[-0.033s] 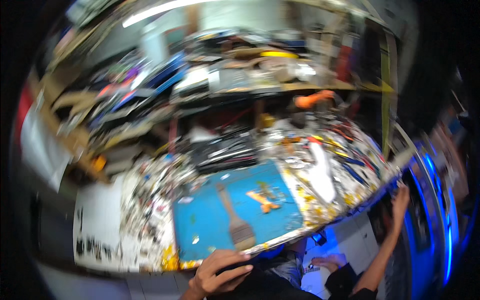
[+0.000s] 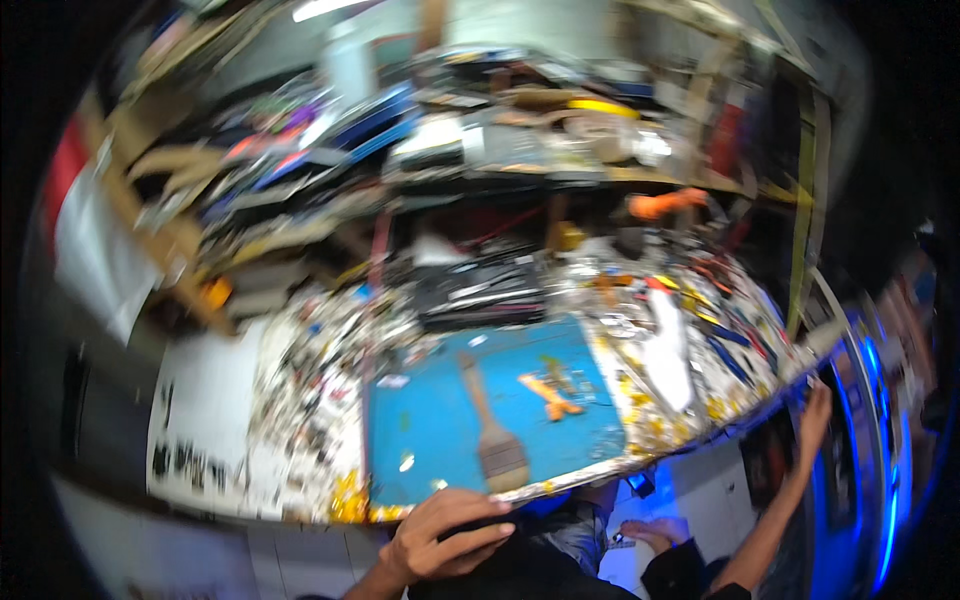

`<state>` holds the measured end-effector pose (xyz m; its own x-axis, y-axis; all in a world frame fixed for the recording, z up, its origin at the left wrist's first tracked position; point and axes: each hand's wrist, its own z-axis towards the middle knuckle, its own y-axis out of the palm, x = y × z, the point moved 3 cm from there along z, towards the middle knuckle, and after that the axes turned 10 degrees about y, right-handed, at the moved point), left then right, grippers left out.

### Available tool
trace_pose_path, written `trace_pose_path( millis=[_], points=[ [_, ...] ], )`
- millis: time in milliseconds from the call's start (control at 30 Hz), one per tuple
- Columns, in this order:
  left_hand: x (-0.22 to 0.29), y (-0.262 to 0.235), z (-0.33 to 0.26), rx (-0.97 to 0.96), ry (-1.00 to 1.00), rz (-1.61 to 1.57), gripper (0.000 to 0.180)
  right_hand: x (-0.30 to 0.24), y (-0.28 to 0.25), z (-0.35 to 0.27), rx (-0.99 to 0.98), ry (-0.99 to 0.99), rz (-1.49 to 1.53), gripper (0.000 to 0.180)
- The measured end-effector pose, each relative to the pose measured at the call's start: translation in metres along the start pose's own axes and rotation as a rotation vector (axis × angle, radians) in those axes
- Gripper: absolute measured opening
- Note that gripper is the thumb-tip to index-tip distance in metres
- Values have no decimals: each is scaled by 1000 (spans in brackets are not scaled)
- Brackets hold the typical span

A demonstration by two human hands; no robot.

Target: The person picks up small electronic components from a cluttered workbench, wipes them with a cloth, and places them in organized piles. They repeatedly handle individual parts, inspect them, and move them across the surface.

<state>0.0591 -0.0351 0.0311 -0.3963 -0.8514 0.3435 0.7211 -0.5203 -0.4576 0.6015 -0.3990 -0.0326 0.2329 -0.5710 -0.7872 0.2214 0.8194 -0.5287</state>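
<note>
My left hand (image 2: 448, 535) hovers near the front edge of the bench, its fingers loosely stretched and apart, holding nothing. Just beyond it on a blue mat (image 2: 430, 440) lies a wide brush (image 2: 500, 455) with a wooden handle, bristles toward me. An orange piece (image 2: 552, 398) rests on the mat to the right of the brush, with small clear bits near it. Far to the right, my right hand (image 2: 815, 415) is raised beside the bench's right end. A small pale spot shows at its fingertips, but blur hides whether it holds anything.
Pliers and other hand tools (image 2: 725, 340) crowd the bench's right side, beside a long white object (image 2: 672, 345). Small scattered parts (image 2: 315, 375) cover the left. A black tray-like stack (image 2: 480, 290) stands behind the mat. Shelves (image 2: 590, 150) loaded with clutter rise behind. Blue-lit equipment (image 2: 870, 430) stands at right.
The whole view has shifted, so the bench and shelves appear farther right and the bench's front edge slightly higher. Both hands keep nearly the same pose.
</note>
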Motion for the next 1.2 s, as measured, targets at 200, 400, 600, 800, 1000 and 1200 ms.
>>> trace_pose_path(
  millis=[200, 400, 600, 800, 1000, 1200],
  points=[
    [8, -42, -18, 73, -102, 174, 28, 29, 38, 129, -171, -248, -209, 50],
    [8, -96, -23, 36, -142, 453, 33, -2, 70, 163, -52, -352, -403, 46],
    [-16, -148, -3, -200, -222, 737, 29, -12, 84, 163, -187, -437, -445, 49],
    [-93, -173, 23, -412, -375, 771, 20, -65, 28, 70, 352, -287, 43, 44],
    [-200, -137, 50, -572, -256, 530, 23, -151, 65, -132, 93, -223, 599, 28],
    [-240, -115, 54, -615, -325, 585, 33, -242, 83, -284, -484, -627, 546, 9]
  ],
)
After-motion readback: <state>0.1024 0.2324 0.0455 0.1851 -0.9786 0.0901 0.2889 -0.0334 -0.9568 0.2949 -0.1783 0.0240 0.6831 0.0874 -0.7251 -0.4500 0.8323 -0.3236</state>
